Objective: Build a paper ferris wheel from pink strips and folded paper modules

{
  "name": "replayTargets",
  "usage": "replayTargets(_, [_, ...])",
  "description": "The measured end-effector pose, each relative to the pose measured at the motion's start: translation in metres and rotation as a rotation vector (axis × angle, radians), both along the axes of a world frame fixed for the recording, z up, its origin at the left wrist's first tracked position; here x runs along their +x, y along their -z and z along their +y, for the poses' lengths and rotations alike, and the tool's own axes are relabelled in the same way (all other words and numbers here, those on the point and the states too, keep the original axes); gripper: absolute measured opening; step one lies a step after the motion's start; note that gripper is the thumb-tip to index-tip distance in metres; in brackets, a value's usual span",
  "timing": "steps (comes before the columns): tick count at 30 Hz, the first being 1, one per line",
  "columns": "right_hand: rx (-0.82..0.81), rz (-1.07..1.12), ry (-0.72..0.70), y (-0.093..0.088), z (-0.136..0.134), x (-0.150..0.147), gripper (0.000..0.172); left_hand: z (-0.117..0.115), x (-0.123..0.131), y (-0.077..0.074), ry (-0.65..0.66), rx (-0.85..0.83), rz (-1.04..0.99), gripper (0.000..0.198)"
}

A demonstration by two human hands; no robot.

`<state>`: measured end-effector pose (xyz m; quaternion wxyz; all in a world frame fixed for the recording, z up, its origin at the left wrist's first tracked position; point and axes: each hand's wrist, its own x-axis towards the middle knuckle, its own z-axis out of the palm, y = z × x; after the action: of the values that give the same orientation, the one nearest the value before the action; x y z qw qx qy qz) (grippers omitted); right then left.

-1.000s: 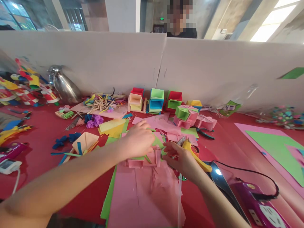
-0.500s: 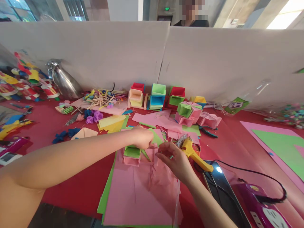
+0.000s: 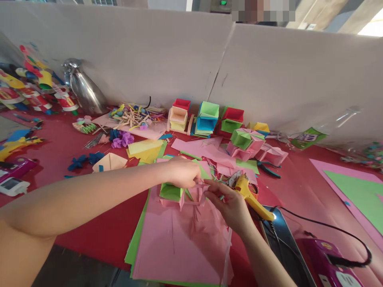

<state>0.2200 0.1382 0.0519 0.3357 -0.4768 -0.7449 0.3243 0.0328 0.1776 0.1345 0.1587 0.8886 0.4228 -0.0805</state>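
Pinching the pink paper frame (image 3: pixel 194 197) from either side, left hand (image 3: pixel 183 172) and right hand (image 3: pixel 231 204) meet.

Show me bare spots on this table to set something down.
Bare red cloth: between pliers and large pink sheet; between blue bows and purple device. Crowded: the paper boxes, and the pink folded piece between left hand and right hand.

Left hand (image 3: pixel 182 173) pinches, right hand (image 3: pixel 230 205) reaches beside it.
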Motion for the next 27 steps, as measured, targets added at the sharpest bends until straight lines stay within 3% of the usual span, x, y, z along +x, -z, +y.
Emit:
replayTargets(8, [0.17, -0.038, -0.035, -0.0064, 0.005, 0.0017, 0.026, 0.0012, 0.0013, 0.0016, 0.023, 0.033, -0.051, 0.02])
replayTargets(27, [0.04, 0.003, -0.003, -0.0067, 0.0097, 0.0024, 0.022, -0.0081, 0.0037, 0.0044, -0.002, 0.075, -0.11, 0.023])
